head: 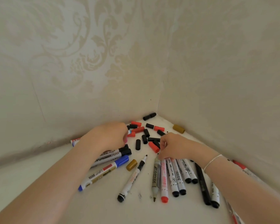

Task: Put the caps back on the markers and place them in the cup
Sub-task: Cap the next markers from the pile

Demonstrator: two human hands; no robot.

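Uncapped markers (176, 177) lie fanned on my white worktop (103, 207), nearest me. My right hand (173, 147) curls over their tips; grip unclear. Left hand (110, 135), fingers curled, reaches the loose caps (145, 136) beyond; hold unclear.

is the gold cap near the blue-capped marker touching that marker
Apart. The head view shows a strip of white table between the gold cap and the blue-capped marker.

Smooth, glossy plastic markers (176, 177) and matt plastic caps (145, 135) are lying at lower centre on a smooth white table (31, 172); embossed, faintly sheened wallpaper (87, 54) is filling the upper frame.
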